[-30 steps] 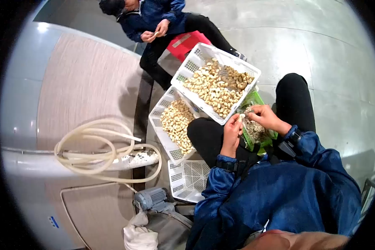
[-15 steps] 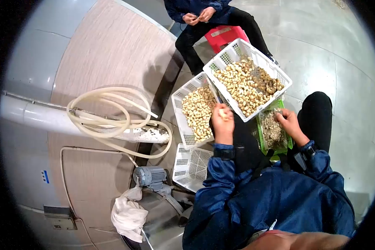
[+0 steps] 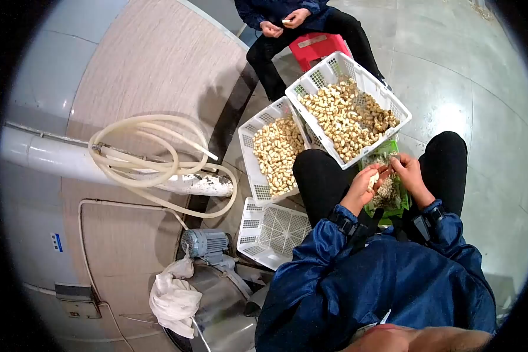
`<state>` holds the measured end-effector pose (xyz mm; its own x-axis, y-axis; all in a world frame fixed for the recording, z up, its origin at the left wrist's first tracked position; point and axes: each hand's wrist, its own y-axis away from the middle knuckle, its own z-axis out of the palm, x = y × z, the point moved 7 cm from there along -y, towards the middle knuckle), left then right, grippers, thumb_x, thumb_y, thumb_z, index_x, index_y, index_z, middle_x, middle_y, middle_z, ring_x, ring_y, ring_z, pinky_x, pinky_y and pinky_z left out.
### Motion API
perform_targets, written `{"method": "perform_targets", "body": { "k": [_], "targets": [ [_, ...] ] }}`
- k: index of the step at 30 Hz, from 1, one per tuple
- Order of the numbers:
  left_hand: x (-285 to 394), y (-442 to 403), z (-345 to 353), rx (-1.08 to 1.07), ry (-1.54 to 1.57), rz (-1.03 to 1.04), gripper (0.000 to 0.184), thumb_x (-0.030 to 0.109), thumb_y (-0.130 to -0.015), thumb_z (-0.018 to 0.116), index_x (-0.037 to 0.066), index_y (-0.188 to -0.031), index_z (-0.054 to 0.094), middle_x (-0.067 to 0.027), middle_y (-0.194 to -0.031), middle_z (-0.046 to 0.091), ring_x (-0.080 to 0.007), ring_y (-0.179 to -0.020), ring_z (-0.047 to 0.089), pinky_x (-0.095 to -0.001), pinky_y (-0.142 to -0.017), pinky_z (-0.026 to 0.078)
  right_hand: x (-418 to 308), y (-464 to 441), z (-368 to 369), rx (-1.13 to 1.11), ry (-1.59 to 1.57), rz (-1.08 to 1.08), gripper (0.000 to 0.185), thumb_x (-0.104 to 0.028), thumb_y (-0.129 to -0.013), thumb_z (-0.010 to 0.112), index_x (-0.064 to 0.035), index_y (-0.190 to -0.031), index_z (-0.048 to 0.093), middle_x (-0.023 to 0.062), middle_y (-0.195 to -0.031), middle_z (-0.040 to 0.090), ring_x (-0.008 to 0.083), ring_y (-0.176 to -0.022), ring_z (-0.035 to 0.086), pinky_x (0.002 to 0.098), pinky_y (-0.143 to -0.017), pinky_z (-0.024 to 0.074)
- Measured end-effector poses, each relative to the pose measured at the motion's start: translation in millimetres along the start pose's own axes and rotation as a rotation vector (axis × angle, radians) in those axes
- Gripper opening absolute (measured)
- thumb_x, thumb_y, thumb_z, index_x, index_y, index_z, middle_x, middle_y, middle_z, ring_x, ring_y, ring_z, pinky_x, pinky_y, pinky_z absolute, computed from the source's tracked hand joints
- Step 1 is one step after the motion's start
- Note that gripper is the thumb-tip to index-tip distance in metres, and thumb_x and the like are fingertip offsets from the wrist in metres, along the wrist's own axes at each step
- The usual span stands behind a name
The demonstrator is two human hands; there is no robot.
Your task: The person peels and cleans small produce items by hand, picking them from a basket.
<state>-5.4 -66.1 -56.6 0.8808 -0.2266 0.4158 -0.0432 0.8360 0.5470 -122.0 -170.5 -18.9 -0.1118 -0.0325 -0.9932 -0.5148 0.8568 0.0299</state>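
My left hand point(image 3: 362, 189) is closed around a pale mushroom point(image 3: 372, 181), over the green basket point(image 3: 406, 202) between my knees. Close beside it, my right hand point(image 3: 410, 176) has its fingertips pinched together; what is in them, if anything, is too small to make out. Pale and brown trimmings point(image 3: 387, 195) lie in the green basket below both hands. A white crate point(image 3: 387, 97) beyond my knees holds many cream-and-brown mushrooms point(image 3: 340, 117). To its left, a second white crate point(image 3: 249, 146) holds paler mushrooms point(image 3: 276, 154).
A third white crate point(image 3: 273, 234) sits at my left. A motor point(image 3: 205, 242) on a metal drum point(image 3: 220, 299) and a white cloth point(image 3: 175, 299) are nearer. A coiled hose point(image 3: 170, 154) hangs on a pipe point(image 3: 58, 157). Opposite, another person point(image 3: 278, 23) sits on a red stool point(image 3: 317, 48).
My left hand has moved right, from beside the second crate to my right hand over the green basket. My right hand has barely shifted. The other person's hands have moved slightly apart.
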Motion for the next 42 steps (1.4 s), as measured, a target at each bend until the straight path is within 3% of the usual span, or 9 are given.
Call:
{"method": "perform_targets", "body": {
  "k": [11, 12, 15, 22, 28, 31, 35, 39, 42],
  "targets": [
    [-3.9, -10.2, -13.3, 0.031, 0.052, -0.027, 0.027, 0.007, -0.094, 0.051, 0.005, -0.121, 0.046, -0.0166, -0.112, 0.061, -0.0212, -0.093, 0.066, -0.0199, -0.056, 0.055, -1.0, 1.3, 0.7, -0.017, 0.016, 0.001, 0.026, -0.018, -0.093, 0.060, 0.0022, -0.077, 0.062, -0.0010, -0.064, 0.060, 0.0047, -0.059, 0.050, 0.0253, -0.053, 0.0387],
    [-5.2, -11.2, -14.1, 0.019, -0.025, -0.031, 0.028, 0.008, -0.094, 0.052, 0.007, -0.121, 0.043, -0.0141, -0.113, 0.061, -0.0158, -0.081, 0.064, -0.0203, -0.048, 0.048, -6.0, 2.9, 2.1, -0.005, -0.010, 0.001, 0.026, -0.018, -0.093, 0.060, 0.0020, -0.075, 0.061, -0.0012, -0.063, 0.059, 0.0047, -0.058, 0.049, 0.0255, -0.052, 0.0381],
    [-5.6, -7.4, -13.4, 0.005, -0.047, -0.038, 0.025, 0.009, -0.094, 0.053, 0.008, -0.118, 0.043, -0.0117, -0.113, 0.062, -0.0118, -0.070, 0.058, -0.0203, -0.043, 0.040, -3.4, 2.9, 3.2, 0.006, -0.017, 0.005, 0.028, -0.018, -0.093, 0.060, 0.0014, -0.073, 0.059, -0.0019, -0.062, 0.057, 0.0045, -0.057, 0.047, 0.0258, -0.051, 0.0369],
    [3.6, 4.0, -8.5, 0.090, -0.062, 0.020, 0.008, 0.010, -0.096, 0.051, 0.009, -0.105, 0.052, -0.0055, -0.097, 0.061, -0.0088, -0.061, 0.049, -0.0186, -0.041, 0.034, -1.7, 3.3, 3.0, 0.002, 0.015, 0.034, 0.030, -0.020, -0.093, 0.060, 0.0005, -0.071, 0.059, -0.0022, -0.059, 0.056, 0.0050, -0.056, 0.047, 0.0263, -0.051, 0.0372],
    [90.8, 66.1, 33.5, -0.149, -0.210, 0.243, 0.011, 0.010, -0.096, 0.053, 0.008, -0.107, 0.053, -0.0015, -0.085, 0.055, -0.0032, -0.055, 0.041, -0.0174, -0.041, 0.030, 15.6, 0.3, -9.9, 0.018, 0.182, 0.024, 0.025, -0.019, -0.093, 0.060, 0.0043, -0.085, 0.065, 0.0010, -0.065, 0.062, 0.0067, -0.060, 0.054, 0.0262, -0.056, 0.0439],
    [159.2, 97.7, -3.5, -0.060, -0.206, 0.463, 0.010, 0.009, -0.097, 0.051, 0.007, -0.107, 0.053, -0.0023, -0.086, 0.055, -0.0050, -0.059, 0.046, -0.0177, -0.043, 0.033, 29.0, 0.1, -9.7, 0.005, 0.176, 0.079, 0.025, -0.019, -0.092, 0.061, 0.0054, -0.095, 0.066, 0.0014, -0.065, 0.061, 0.0056, -0.060, 0.051, 0.0255, -0.056, 0.0427],
    [212.8, 119.6, -102.5, 0.264, -0.084, 0.616, 0.010, 0.008, -0.096, 0.049, 0.008, -0.103, 0.056, -0.0025, -0.090, 0.057, -0.0097, -0.073, 0.054, -0.0200, -0.049, 0.039, 42.0, -4.0, -5.7, -0.065, 0.278, 0.140, 0.030, -0.022, -0.093, 0.061, 0.0051, -0.080, 0.063, -0.0010, -0.064, 0.058, 0.0052, -0.060, 0.047, 0.0257, -0.054, 0.0390],
    [237.6, 122.6, -221.0, 0.520, -0.017, 0.650, 0.013, 0.009, -0.096, 0.052, 0.007, -0.107, 0.057, -0.0025, -0.090, 0.057, -0.0095, -0.069, 0.052, -0.0203, -0.048, 0.039, 86.1, -5.1, -3.5, -0.112, 0.172, 0.338, 0.029, -0.020, -0.095, 0.059, 0.0034, -0.078, 0.061, -0.0059, -0.068, 0.055, 0.0031, -0.062, 0.044, 0.0236, -0.055, 0.0357],
    [253.6, 126.9, -283.6, 0.666, 0.047, 0.683, 0.016, 0.017, -0.097, 0.057, 0.006, -0.107, 0.059, -0.0017, -0.083, 0.056, -0.0068, -0.060, 0.047, -0.0193, -0.045, 0.036, 113.4, -10.1, -5.9, -0.168, 0.215, 0.299, 0.025, -0.018, -0.096, 0.059, 0.0007, -0.079, 0.061, -0.0076, -0.072, 0.055, 0.0015, -0.067, 0.043, 0.0214, -0.057, 0.0348]
  ]
}}
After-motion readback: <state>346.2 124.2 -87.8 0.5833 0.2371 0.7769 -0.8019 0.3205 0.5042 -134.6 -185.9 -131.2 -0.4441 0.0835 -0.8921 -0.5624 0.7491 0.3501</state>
